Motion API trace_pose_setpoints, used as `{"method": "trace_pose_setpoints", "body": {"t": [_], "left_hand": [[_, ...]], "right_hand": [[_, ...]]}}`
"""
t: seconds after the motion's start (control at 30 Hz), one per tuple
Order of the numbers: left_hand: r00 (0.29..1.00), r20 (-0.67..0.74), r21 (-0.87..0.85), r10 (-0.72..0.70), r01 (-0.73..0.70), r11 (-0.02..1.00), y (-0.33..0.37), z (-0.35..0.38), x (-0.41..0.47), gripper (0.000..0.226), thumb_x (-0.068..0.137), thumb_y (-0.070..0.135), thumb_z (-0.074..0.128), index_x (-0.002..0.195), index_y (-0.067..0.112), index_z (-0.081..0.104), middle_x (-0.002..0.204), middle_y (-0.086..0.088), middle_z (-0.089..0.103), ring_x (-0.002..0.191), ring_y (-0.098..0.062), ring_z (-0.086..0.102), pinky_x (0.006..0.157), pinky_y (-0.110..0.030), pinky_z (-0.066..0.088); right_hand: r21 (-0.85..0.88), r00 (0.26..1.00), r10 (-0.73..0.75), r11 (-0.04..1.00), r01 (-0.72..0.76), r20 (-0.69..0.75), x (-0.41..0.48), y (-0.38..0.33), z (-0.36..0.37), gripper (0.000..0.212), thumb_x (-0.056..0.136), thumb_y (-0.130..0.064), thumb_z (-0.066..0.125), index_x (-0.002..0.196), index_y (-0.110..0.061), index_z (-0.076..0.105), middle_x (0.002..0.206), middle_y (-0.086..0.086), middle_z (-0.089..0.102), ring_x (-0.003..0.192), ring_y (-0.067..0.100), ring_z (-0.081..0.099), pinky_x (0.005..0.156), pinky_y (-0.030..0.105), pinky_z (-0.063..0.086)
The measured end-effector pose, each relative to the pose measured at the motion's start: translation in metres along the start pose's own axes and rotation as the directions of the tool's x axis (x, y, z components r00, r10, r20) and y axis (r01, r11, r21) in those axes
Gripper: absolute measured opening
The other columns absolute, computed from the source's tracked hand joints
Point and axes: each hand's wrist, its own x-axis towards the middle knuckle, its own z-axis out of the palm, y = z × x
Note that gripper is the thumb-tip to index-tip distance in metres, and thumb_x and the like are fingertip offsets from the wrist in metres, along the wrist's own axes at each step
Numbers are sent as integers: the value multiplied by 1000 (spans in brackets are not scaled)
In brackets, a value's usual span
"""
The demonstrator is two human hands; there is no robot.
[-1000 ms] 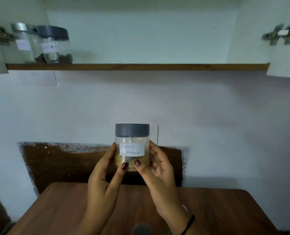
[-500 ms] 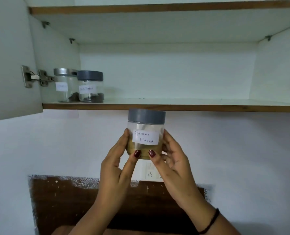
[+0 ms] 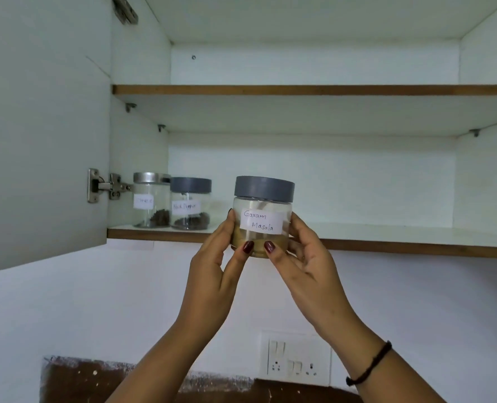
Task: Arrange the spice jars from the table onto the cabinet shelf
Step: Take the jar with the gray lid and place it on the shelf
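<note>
- Three spice jars in view. One, the grey-lidded Garam Masala jar (image 3: 263, 216), is held in the air before the front edge of the lower shelf (image 3: 387, 242).
- Two hands clasp its lower half: left hand (image 3: 215, 269) and right hand (image 3: 305, 263), fingers curled round the sides, thumbs on the front.
- Two jars stand side by side at that shelf's left end: a steel-lidded jar (image 3: 151, 200) and the Black Pepper jar (image 3: 190, 205).
- One upper shelf (image 3: 328, 90) lies above.

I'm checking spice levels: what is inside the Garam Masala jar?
A low layer of yellowish-brown powder sits at the bottom of the Garam Masala jar; the label and gripping fingers hide parts of it.
</note>
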Motion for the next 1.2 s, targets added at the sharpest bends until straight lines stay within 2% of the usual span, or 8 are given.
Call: {"method": "trace_pose_setpoints", "body": {"t": [0.1, 0.23, 0.37, 0.5, 0.57, 0.87, 1.1, 1.2], "left_hand": [[999, 12, 63, 46, -46, 997, -11, -9, 20, 56, 96, 45, 47, 150, 33, 35, 132, 37, 44, 120, 18, 46, 89, 3, 35], [998, 29, 183, 54, -58, 981, -32, -17, 40, 56, 99, 47, 46, 152, 32, 36, 138, 28, 49, 127, 11, 42, 89, 3, 34], [997, 40, 289, 66, -75, 954, -45, -20, 53, 51, 100, 41, 49, 150, 33, 41, 128, 25, 53, 118, 8, 46, 89, -3, 37], [996, 67, 325, 59, -78, 943, -55, -22, 63, 47, 101, 40, 50, 146, 30, 46, 125, 15, 65, 114, -5, 58, 93, -27, 52], [996, 72, 348, 58, -79, 934, -60, -22, 66, 48, 100, 40, 51, 145, 28, 47, 126, 12, 65, 115, -8, 58, 93, -28, 52], [999, 44, 457, 30, -47, 888, -68, -16, 71, 51, 98, 43, 52, 141, 17, 54, 114, 1, 69, 103, -14, 59, 81, -24, 46], [998, 23, 622, 67, -66, 780, -76, -17, 71, 51, 99, 44, 51, 140, 14, 55, 98, -1, 69, 94, -18, 60, 71, -23, 39], [994, -19, 597, 106, -74, 799, -84, -16, 70, 48, 96, 41, 58, 134, 11, 62, 98, -3, 71, 94, -21, 63, 76, -28, 47]], "right_hand": [[-39, 998, -54, 998, 55, 36, 23, 4, 9, 55, 91, -22, 66, 133, -47, 39, 135, -15, 57, 122, 3, 57, 96, 20, 51], [-146, 994, -84, 985, 93, 65, 45, 16, 19, 54, 94, -17, 64, 133, -46, 40, 127, -21, 59, 118, 0, 58, 94, 19, 52], [-325, 995, -72, 941, 91, 70, 62, 28, 23, 46, 93, -32, 63, 133, -44, 43, 122, -21, 61, 114, 2, 59, 92, 27, 55], [-589, 997, -18, 806, 62, 80, 73, 34, 25, 53, 92, -48, 58, 140, -32, 40, 128, -10, 60, 112, 9, 62, 88, 29, 56], [-656, 996, -2, 753, 57, 84, 76, 37, 26, 56, 93, -48, 57, 143, -32, 37, 132, -7, 57, 109, 11, 62, 86, 26, 55], [-742, 989, 36, 665, 86, 146, 94, 44, 21, 53, 91, -58, 52, 135, -30, 41, 116, -3, 58, 94, 13, 62, 78, 30, 55], [-877, 982, -28, 447, 178, 185, 99, 55, 19, 51, 92, -61, 46, 124, -23, 56, 104, -3, 62, 93, 15, 61, 72, 30, 51], [-846, 990, -29, 516, 132, 137, 101, 60, 15, 54, 90, -62, 51, 129, -26, 61, 106, -8, 67, 97, 12, 62, 78, 30, 53]]}}
